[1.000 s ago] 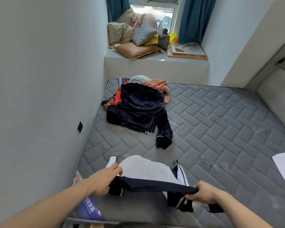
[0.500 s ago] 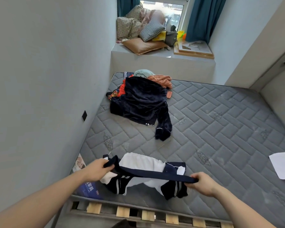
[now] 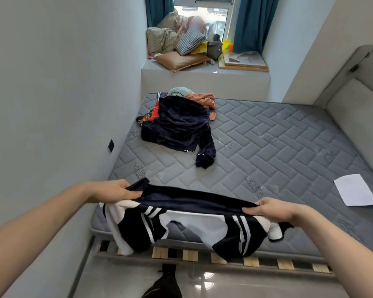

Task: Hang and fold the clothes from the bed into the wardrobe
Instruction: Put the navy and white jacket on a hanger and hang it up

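Note:
A navy and white garment with white stripes (image 3: 187, 220) hangs stretched between my two hands above the foot of the grey quilted mattress (image 3: 267, 147). My left hand (image 3: 116, 191) pinches its left end. At the garment's right end my right hand (image 3: 269, 209) grips the navy edge. Its lower part dangles over the bed's foot edge. Farther up the bed, by the left wall, lies a pile of clothes (image 3: 179, 123): a dark navy velvet top on top, with orange, teal and patterned pieces under and behind it. No wardrobe is in view.
A white sheet of paper (image 3: 356, 190) lies at the mattress's right side. Wooden slats (image 3: 220, 258) stick out at the bed's foot. The window ledge (image 3: 205, 72) holds cushions and boards. A wall runs close on the left; a padded headboard (image 3: 357, 117) on the right.
I have stepped back from the bed. Both hands have lifted the striped garment off the mattress and pulled it toward the foot edge, stretched between them.

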